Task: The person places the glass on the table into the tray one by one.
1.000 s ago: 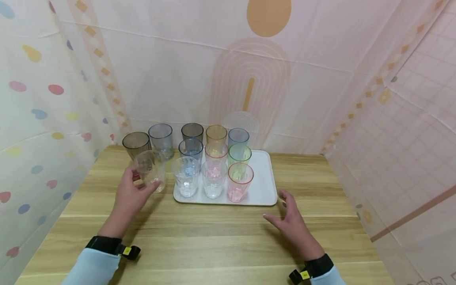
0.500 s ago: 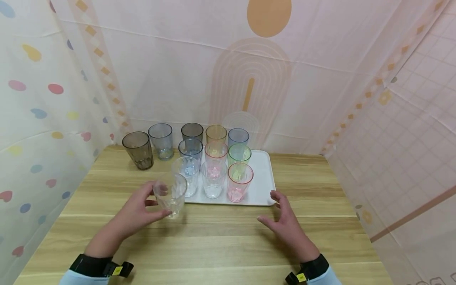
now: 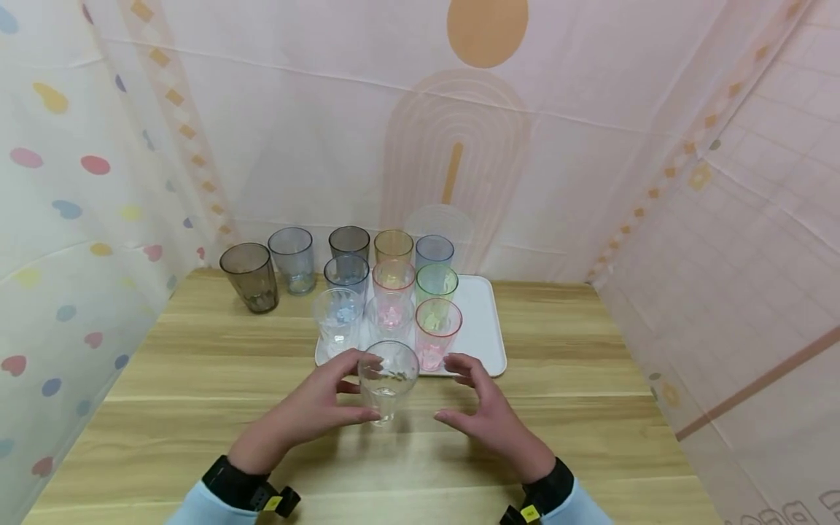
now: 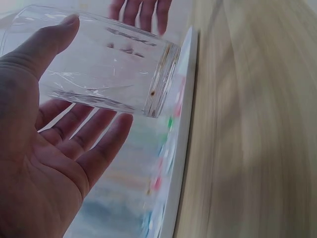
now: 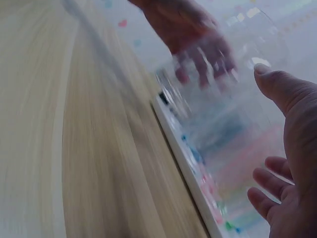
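Observation:
My left hand (image 3: 359, 388) grips a clear faceted cup (image 3: 388, 378) between thumb and fingers, just in front of the white tray's (image 3: 487, 343) near edge. In the left wrist view the thumb lies on top of the cup (image 4: 104, 64) and the fingers curl under it. My right hand (image 3: 449, 390) is open beside the cup on its right, a small gap away, fingers spread and slightly bent. The right wrist view shows the blurred cup (image 5: 223, 84) with the left hand (image 5: 193, 25) behind it. Whether the cup's base touches the wooden table (image 3: 197, 408) I cannot tell.
On the tray stand several coloured and clear cups in rows, the pink one (image 3: 437, 337) nearest my right hand. A dark grey cup (image 3: 249, 277) and a grey-blue cup (image 3: 293, 259) stand on the table left of the tray. Patterned curtain walls close in three sides.
My left hand carried the clear cup from the table's left side, right and toward me, to the front of the tray. My right hand moved left, closer to the cup.

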`<state>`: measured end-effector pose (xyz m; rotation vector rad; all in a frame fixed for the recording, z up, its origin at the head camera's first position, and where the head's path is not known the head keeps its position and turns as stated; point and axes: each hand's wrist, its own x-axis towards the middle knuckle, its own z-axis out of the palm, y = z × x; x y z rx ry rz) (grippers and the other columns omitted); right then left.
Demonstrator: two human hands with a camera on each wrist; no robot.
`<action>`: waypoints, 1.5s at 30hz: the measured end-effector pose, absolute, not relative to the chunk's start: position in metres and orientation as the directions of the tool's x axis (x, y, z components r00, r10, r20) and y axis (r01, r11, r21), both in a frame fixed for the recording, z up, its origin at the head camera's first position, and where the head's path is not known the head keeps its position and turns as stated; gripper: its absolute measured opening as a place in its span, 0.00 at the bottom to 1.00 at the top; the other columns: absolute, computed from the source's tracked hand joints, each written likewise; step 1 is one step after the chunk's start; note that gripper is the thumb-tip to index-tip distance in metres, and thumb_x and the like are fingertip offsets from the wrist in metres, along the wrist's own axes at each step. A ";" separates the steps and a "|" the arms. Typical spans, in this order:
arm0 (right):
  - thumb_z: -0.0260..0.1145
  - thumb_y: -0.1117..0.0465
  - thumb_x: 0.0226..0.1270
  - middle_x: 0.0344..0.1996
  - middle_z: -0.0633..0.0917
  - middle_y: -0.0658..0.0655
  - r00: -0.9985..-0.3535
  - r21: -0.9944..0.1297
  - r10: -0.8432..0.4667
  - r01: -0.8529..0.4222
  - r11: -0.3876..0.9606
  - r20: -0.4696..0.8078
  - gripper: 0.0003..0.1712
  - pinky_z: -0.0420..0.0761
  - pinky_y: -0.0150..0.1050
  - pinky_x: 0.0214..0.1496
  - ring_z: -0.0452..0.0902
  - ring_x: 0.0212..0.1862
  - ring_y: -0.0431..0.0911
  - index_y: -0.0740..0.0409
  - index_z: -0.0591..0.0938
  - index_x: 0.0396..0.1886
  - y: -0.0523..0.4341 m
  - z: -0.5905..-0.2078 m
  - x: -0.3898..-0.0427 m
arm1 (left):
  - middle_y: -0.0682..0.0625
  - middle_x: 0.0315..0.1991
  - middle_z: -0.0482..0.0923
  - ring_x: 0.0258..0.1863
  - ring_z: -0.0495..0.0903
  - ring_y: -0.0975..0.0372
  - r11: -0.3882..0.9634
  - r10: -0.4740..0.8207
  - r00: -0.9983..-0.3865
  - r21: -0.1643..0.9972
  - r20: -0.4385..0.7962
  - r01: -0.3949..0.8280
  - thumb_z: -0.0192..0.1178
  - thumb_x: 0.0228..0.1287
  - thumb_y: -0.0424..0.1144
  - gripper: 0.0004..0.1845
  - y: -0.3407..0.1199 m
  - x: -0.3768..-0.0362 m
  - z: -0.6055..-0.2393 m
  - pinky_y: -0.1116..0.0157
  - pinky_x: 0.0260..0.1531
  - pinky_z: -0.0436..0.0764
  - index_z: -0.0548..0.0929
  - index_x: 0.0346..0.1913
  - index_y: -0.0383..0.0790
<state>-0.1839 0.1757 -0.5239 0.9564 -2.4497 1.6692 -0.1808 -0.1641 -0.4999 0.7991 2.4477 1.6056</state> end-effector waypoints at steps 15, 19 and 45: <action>0.81 0.64 0.70 0.73 0.79 0.63 -0.771 -0.875 -0.522 -0.476 0.093 0.364 0.46 0.78 0.57 0.76 0.76 0.75 0.59 0.58 0.69 0.82 0.141 -0.516 -0.178 | 0.48 0.62 0.81 0.64 0.81 0.49 0.274 0.531 -0.823 0.878 0.203 0.393 0.84 0.64 0.45 0.35 -0.130 -0.186 -0.505 0.54 0.60 0.88 0.79 0.70 0.44; 0.82 0.66 0.69 0.72 0.80 0.59 -0.814 -0.902 -0.492 -0.415 0.121 0.309 0.45 0.78 0.54 0.76 0.77 0.74 0.58 0.53 0.70 0.81 0.136 -0.512 -0.174 | 0.50 0.63 0.81 0.65 0.81 0.49 0.288 0.531 -0.818 0.861 0.220 0.418 0.84 0.64 0.45 0.36 -0.129 -0.185 -0.506 0.51 0.62 0.87 0.79 0.71 0.44; 0.83 0.68 0.66 0.69 0.81 0.63 -0.913 -0.864 -0.250 -0.393 0.315 0.324 0.47 0.77 0.38 0.74 0.77 0.73 0.59 0.61 0.71 0.80 0.207 -0.518 -0.185 | 0.33 0.63 0.82 0.61 0.83 0.37 0.868 0.178 -0.962 0.428 0.208 0.253 0.77 0.71 0.45 0.27 -0.231 -0.181 -0.524 0.34 0.59 0.83 0.83 0.64 0.33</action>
